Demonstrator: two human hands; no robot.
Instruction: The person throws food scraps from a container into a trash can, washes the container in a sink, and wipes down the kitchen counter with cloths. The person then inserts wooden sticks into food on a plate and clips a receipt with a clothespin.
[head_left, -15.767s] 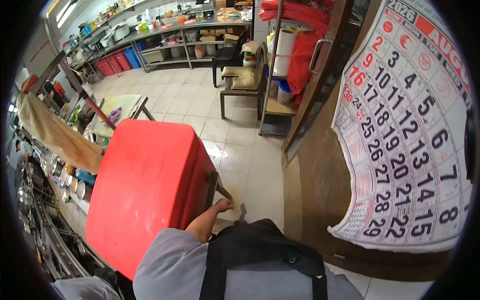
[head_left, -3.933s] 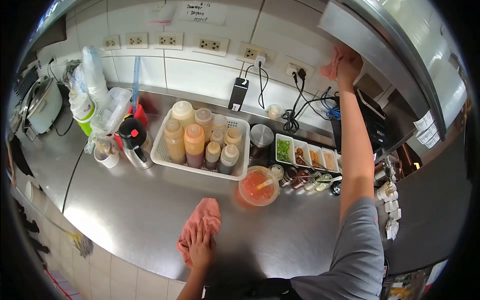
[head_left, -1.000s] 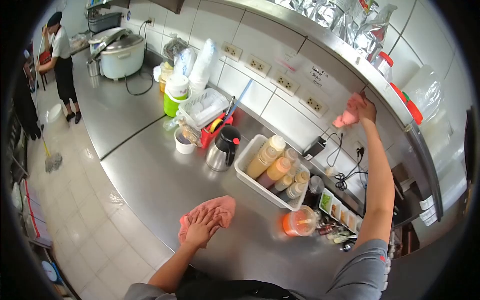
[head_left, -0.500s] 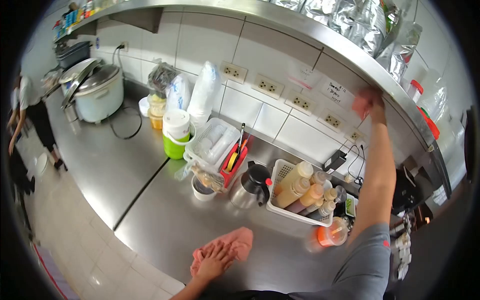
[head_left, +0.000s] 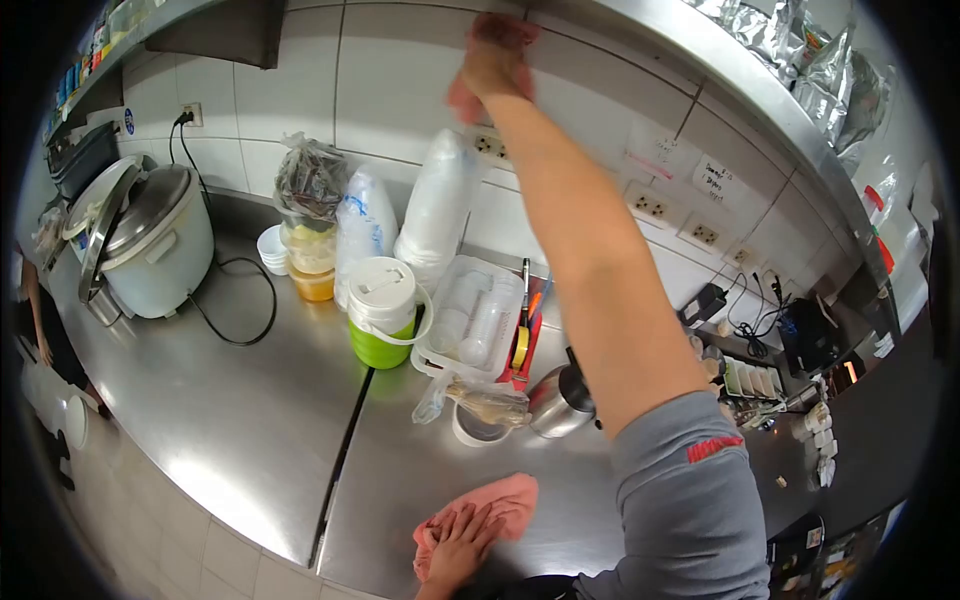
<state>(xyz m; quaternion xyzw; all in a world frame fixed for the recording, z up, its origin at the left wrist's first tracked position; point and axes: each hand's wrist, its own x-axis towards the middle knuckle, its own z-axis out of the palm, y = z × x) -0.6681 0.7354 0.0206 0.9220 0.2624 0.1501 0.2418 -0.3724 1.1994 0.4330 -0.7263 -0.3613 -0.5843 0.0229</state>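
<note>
My left hand (head_left: 462,545) lies flat with its fingers spread on a crumpled pink cloth (head_left: 512,502), which rests on the steel counter (head_left: 390,530) near its front edge. High up, my right hand (head_left: 492,70) presses a second pink cloth (head_left: 463,103) against the white tiled wall (head_left: 395,75), just under the shelf. Motion smears this hand and its cloth, so the separate fingers are hard to make out. A power outlet (head_left: 489,146) is just below it. My right forearm hides part of the wall and the counter.
Along the wall stand a large rice cooker (head_left: 160,235), a green-and-white jug (head_left: 383,310), stacked plastic cups (head_left: 440,205), a white basket (head_left: 470,315) and a steel thermos pitcher (head_left: 553,403). A steel shelf (head_left: 745,95) overhangs the right. Another person's arm (head_left: 38,315) shows at far left.
My right hand has swept left along the wall with its cloth, from the right end under the shelf. The view has turned left. My left hand stays on its cloth.
</note>
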